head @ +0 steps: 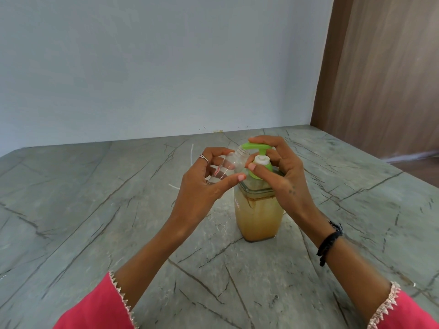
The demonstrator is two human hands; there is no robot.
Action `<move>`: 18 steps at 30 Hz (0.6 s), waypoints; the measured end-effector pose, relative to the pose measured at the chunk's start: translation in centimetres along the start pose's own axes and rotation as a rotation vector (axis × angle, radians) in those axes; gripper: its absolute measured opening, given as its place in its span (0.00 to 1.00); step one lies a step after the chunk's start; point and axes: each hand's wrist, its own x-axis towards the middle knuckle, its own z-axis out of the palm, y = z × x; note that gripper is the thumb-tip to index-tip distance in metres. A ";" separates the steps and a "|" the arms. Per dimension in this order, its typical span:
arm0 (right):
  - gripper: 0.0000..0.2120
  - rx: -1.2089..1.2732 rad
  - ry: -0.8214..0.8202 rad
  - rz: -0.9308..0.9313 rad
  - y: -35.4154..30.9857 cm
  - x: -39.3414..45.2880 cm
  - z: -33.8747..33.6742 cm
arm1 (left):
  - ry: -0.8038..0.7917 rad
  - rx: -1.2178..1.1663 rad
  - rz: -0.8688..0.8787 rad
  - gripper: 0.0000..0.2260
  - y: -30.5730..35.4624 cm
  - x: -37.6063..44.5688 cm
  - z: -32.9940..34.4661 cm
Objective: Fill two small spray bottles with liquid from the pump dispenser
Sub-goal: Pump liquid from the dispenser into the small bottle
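Under the green pump spout (247, 146), the left hand (209, 179) grips a clear spray bottle (229, 165) tilted to catch liquid; the right hand (278, 172) holds the pump head, fingers on top.

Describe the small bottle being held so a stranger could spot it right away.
On the grey stone counter stands a tall pump dispenser of tan liquid. Just to its left, the left hand holds the small clear bottle tilted, open threaded neck under the green spout: see-through, uncapped.
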 end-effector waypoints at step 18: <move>0.14 0.025 0.020 0.030 -0.3 0.1 0.1 | -0.009 -0.008 -0.021 0.19 0.2 0.0 0.0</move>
